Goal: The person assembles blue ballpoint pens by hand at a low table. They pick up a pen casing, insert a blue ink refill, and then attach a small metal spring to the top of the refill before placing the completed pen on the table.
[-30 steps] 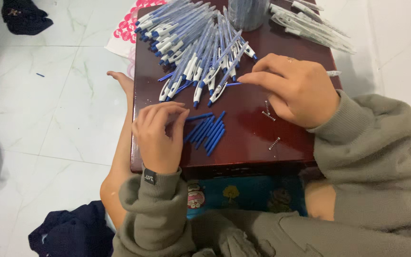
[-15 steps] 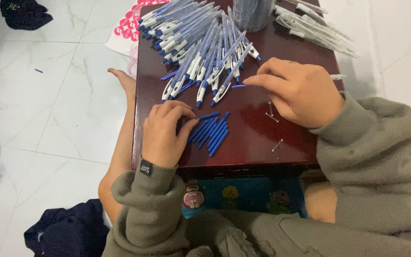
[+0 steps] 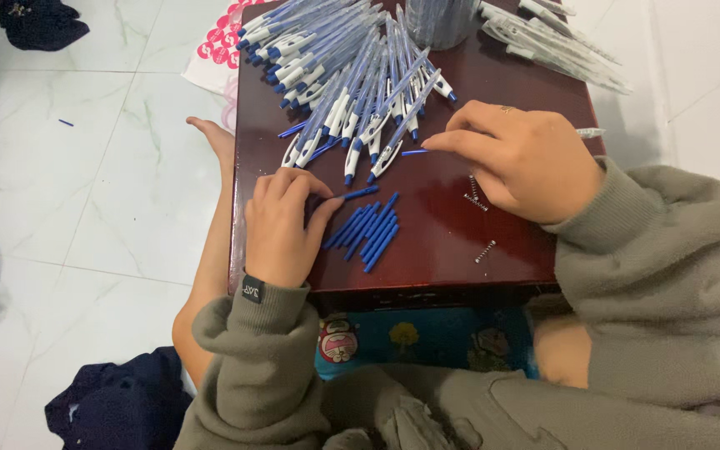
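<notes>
A person seated on the floor works at a low, dark red tabletop (image 3: pixel 427 250) strewn with ballpoint pen parts. The left hand (image 3: pixel 281 225) is curled, its fingertips pinching 1 short blue pen piece (image 3: pixel 358 192) at the edge of a small cluster of loose blue pieces (image 3: pixel 367 229) lying side by side near the front of the tabletop. The right hand (image 3: pixel 527 162) is closed narrowly, thumb and forefinger gripping a thin blue refill (image 3: pixel 414 152) that points toward the fanned pile of white-and-blue pens (image 3: pixel 352 75) at the back.

Judging by the layout, the assembling looks well along but not finished — the big pile holds dozens of pens with barrels and clips already joined, while roughly 10 blue pieces remain unused. 2 small metal springs (image 3: pixel 475 193) lie bare beside the right hand, a 3rd (image 3: pixel 485 250) nearer the front edge. A clear container (image 3: pixel 439 21) stands at the far edge, and a row of clear-wrapped pens (image 3: pixel 560 42) fans out at the far right corner.

The pens are slim, white-barrelled with blue tips and clips. Dark clothes (image 3: pixel 118 404) sit on the pale marble floor (image 3: pixel 85 192).
</notes>
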